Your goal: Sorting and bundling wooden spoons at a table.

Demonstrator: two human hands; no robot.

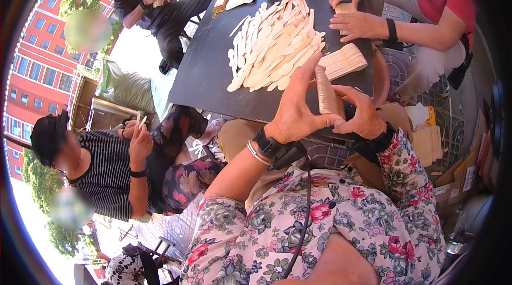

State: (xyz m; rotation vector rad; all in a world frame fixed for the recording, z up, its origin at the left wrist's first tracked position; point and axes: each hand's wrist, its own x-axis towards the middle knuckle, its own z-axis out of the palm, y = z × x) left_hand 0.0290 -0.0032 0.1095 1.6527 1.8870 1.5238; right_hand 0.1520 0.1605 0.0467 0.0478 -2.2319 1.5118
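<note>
Near the table's front edge I hold a stack of wooden spoons [326, 93] upright between both hands. My left hand [293, 114] has its thumb at the bottom of the stack and its fingers up along the far side. My right hand [364, 117] curls around the near right side, thumb and fingers closed at the lower end. Beyond them, a loose heap of pale wooden spoons [277, 45] covers the middle of the dark table [205, 79]. Just right of the heap lies a neat bundle of wooden spoons [344, 62], close to my hands.
Across the right corner, a person in red has both hands [357, 24] on another stack. More bundles [240, 0] and yellow rubber bands [217, 12] lie at the far edge. At left, a seated person holds small wooden pieces [141, 120]. Cardboard boxes [453, 183] stand at right.
</note>
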